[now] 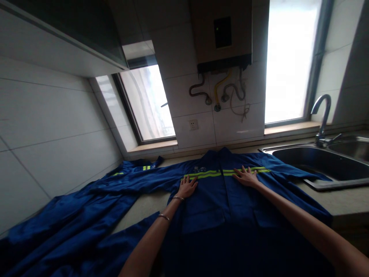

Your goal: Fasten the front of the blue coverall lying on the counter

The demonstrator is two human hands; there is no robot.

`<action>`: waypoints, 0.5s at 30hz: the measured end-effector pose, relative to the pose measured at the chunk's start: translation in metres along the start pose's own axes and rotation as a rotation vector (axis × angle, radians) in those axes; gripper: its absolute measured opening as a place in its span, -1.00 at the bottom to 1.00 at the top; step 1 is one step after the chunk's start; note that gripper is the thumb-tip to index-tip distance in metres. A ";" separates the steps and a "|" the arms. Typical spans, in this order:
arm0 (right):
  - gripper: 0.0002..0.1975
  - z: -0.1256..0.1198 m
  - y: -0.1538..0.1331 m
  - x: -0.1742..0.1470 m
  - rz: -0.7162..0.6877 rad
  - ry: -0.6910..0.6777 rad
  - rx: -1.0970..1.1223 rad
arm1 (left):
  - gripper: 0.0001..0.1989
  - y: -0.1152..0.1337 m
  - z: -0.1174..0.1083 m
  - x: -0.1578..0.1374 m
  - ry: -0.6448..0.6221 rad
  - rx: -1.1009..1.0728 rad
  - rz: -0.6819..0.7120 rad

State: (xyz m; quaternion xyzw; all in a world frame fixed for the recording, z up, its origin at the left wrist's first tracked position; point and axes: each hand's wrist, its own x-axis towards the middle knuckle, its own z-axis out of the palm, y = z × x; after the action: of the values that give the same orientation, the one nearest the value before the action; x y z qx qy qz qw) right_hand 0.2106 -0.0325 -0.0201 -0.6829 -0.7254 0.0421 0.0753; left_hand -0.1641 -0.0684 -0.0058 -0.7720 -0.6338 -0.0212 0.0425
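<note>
Lying spread, left fingers [187, 180] and right fingers [239, 172] touch a jacket [207, 196], chest print [199, 169] illegible.

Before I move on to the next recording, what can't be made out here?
All in the head view:
Palms of the left hand and right hand: hidden, turned down against the blue garment.
Chest print: too small to read.
Garment's lower hem: lost in shadow.
Water heater top: cut off by the upper edge.
Outside the right window: washed out by glare.

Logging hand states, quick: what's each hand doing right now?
Left hand: open, palm down on the blue jacket, gripping nothing.
Right hand: open, spread palm down on the same jacket, gripping nothing.
</note>
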 end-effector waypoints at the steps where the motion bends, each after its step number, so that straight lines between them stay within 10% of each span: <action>1: -0.26 0.000 0.000 0.003 -0.002 -0.003 0.000 | -0.47 -0.001 0.001 0.003 0.000 0.003 0.003; 15: -0.33 0.004 0.005 0.042 -0.009 0.017 -0.026 | -0.35 -0.011 0.013 0.030 0.071 -0.016 -0.046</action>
State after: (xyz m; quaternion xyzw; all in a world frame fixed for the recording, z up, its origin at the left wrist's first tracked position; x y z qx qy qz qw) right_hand 0.2128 0.0097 -0.0225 -0.6809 -0.7282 0.0265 0.0727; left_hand -0.1690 -0.0354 -0.0159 -0.7565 -0.6491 -0.0548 0.0582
